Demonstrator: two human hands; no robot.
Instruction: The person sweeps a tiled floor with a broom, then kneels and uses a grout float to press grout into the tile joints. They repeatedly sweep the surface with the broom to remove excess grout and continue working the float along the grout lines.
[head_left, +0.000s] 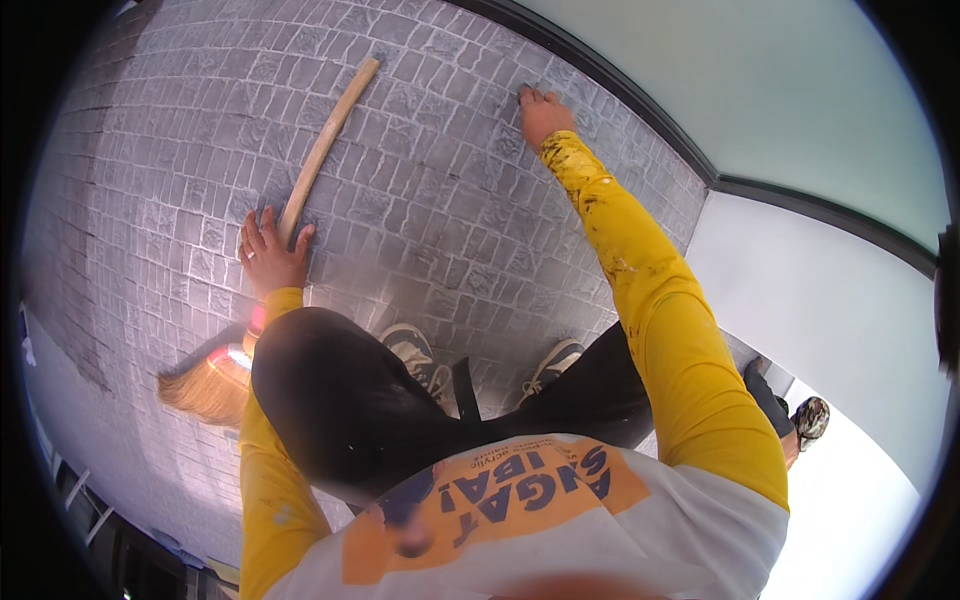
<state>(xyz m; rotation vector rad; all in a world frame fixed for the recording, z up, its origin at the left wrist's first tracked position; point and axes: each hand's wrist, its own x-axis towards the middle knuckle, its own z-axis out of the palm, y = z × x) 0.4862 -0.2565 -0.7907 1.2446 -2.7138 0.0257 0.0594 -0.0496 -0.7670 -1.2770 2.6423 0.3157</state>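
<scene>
On the grey patterned tiles lies a broom with a pale wooden handle (330,135) and tan bristles (205,387). Its red and white binding shows beside my left knee. My left hand (272,255) has its fingers spread over the lower part of the handle, pressing flat rather than wrapped round it; a ring is on one finger. Farther off to the right, my right hand (546,116) reaches down to the tiles near the wall's base. Its fingers are curled together, with a small dark bit at the tips that is too small to name.
A dark frame (700,165) edges a pale greenish panel (800,90) at the far right, with a white surface (800,260) below it. Another person in a camouflage cap (811,418) is at the lower right. My shoes (410,350) stand on the tiled floor (430,200).
</scene>
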